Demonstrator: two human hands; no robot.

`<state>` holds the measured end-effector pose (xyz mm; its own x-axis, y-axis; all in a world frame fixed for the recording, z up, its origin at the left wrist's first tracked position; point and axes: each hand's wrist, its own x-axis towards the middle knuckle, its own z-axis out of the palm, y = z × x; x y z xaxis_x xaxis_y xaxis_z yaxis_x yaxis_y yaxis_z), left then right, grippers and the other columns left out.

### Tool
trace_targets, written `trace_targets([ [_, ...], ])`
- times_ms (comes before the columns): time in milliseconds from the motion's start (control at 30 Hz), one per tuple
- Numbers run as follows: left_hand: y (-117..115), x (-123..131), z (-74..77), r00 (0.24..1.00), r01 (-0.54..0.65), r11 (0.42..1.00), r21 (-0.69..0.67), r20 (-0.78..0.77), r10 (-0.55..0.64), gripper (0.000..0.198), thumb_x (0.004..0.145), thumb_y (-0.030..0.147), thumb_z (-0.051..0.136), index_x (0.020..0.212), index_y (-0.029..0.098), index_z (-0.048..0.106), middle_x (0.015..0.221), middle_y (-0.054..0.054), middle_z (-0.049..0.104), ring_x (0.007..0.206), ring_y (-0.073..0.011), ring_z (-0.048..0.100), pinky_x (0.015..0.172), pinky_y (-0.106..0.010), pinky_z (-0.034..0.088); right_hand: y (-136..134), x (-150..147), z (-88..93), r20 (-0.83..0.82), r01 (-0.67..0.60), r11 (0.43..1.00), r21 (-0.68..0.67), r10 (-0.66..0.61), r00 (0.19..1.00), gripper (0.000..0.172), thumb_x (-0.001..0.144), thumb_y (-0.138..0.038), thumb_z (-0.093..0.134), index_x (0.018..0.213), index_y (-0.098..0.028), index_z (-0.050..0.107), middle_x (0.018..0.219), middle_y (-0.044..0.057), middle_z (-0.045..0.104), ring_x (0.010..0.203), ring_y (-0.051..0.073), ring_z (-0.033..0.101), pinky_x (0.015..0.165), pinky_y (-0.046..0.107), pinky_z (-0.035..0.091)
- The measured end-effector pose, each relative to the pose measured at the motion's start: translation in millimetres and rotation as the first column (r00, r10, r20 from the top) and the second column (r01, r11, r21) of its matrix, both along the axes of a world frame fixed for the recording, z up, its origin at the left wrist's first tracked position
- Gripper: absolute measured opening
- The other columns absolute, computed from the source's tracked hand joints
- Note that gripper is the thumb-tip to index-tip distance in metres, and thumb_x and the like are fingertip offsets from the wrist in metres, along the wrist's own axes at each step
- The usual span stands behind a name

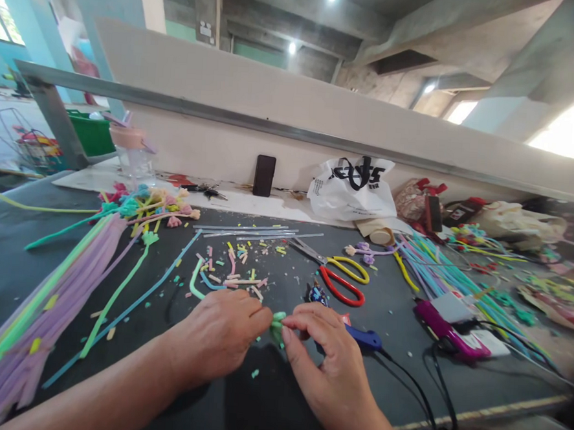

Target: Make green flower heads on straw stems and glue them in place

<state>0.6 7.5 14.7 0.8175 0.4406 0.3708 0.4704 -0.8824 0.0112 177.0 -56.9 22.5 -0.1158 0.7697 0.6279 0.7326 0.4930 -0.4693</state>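
Fingers of the left hand and right hand close in a two-sided grip on a small green piece, just below centre frame; it looks light, soft and easily crushed, best pinched gently by its edges.

Well beyond the left hand, a black phone stands upright before the pale partition. Farther to that hand's left are a pink-lidded clear cup and, past it, a green bin. Well beyond the right hand sits a white bag with black lettering; a red-and-white patterned pouch lies farther to that hand's right.
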Motion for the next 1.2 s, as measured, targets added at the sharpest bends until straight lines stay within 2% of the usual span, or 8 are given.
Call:
trace_targets([
  [300,-0.8,1.0,-0.5,0.998,-0.015,0.997,-0.079,-0.055,0.011,0.014,0.076,0.009,0.046,0.075,0.022,0.049,0.07,0.003,0.058,0.064,-0.0166,0.051,0.056,-0.03,0.028,-3.2,-10.2,3.6,0.136,0.05,0.991,0.126,-0.067,0.988,0.015,0.077,-0.006,0.057,0.076,-0.02,0.06,0.073,-0.001,0.062,0.067,0.013,0.057,0.076,0.035,0.033],
  [500,-3.9,2.3,-1.6,0.996,-0.055,0.995,-0.087,-0.073,0.049,0.016,0.075,0.008,0.045,0.077,0.023,0.049,0.072,0.002,0.059,0.065,-0.018,0.053,0.056,-0.03,0.03,-0.8,-11.1,0.0,0.097,0.086,0.99,0.111,-0.097,0.991,0.014,0.074,-0.006,0.058,0.072,-0.02,0.058,0.071,-0.001,0.061,0.07,0.014,0.058,0.076,0.034,0.033],
  [700,-8.2,5.7,-1.8,0.995,-0.066,0.991,-0.113,-0.083,0.057,0.016,0.075,0.008,0.045,0.077,0.022,0.052,0.07,0.001,0.06,0.064,-0.0175,0.054,0.055,-0.028,0.032,1.0,-15.7,-3.0,0.147,0.127,0.986,0.112,-0.142,0.979,0.014,0.073,-0.006,0.054,0.068,-0.019,0.056,0.067,0.0,0.061,0.067,0.014,0.057,0.075,0.034,0.033],
  [833,-5.1,5.1,-1.4,0.997,-0.057,0.988,-0.143,-0.066,0.048,0.015,0.074,0.009,0.045,0.076,0.021,0.053,0.069,0.0,0.06,0.062,-0.0164,0.054,0.055,-0.027,0.033,0.1,-12.6,2.0,0.14,0.126,0.988,0.083,-0.137,0.981,0.015,0.073,-0.006,0.052,0.067,-0.019,0.055,0.066,0.0,0.061,0.066,0.015,0.058,0.075,0.034,0.034],
  [900,0.0,2.9,0.2,0.999,-0.002,0.981,-0.196,-0.036,-0.005,0.015,0.074,0.008,0.045,0.074,0.02,0.054,0.068,0.0,0.059,0.063,-0.0156,0.053,0.056,-0.025,0.034,-0.9,-5.5,8.6,0.087,0.053,0.999,0.005,-0.053,0.995,0.014,0.076,-0.009,0.052,0.069,-0.02,0.057,0.069,0.0,0.062,0.069,0.015,0.058,0.074,0.033,0.037],
  [967,5.5,0.1,2.3,0.994,0.109,0.955,-0.277,0.022,-0.107,0.017,0.077,0.008,0.042,0.071,0.019,0.053,0.067,0.0,0.058,0.064,-0.0143,0.052,0.058,-0.024,0.035,-1.8,2.9,15.8,-0.008,-0.017,0.998,-0.065,0.016,1.0,0.011,0.081,-0.013,0.052,0.075,-0.02,0.059,0.075,0.002,0.063,0.075,0.016,0.06,0.073,0.03,0.042],
  [1067,9.7,-2.4,4.3,0.956,0.293,0.873,-0.389,0.151,-0.253,0.026,0.086,0.013,0.035,0.065,0.018,0.049,0.065,0.0,0.053,0.062,-0.012,0.049,0.06,-0.021,0.036,-3.1,10.7,22.5,-0.098,-0.056,0.992,-0.112,0.045,0.994,0.011,0.082,-0.016,0.054,0.084,-0.021,0.064,0.083,0.004,0.065,0.081,0.016,0.06,0.073,0.029,0.046],
  [1200,7.2,-1.3,4.5,0.914,0.403,0.777,-0.483,0.262,-0.311,0.031,0.091,0.019,0.032,0.063,0.017,0.044,0.062,0.001,0.047,0.06,-0.0104,0.044,0.059,-0.02,0.034,-5.2,10.5,24.7,-0.059,-0.132,0.979,-0.152,0.124,0.99,0.013,0.078,-0.01,0.061,0.083,-0.021,0.068,0.082,0.002,0.067,0.08,0.015,0.061,0.076,0.029,0.044],
])
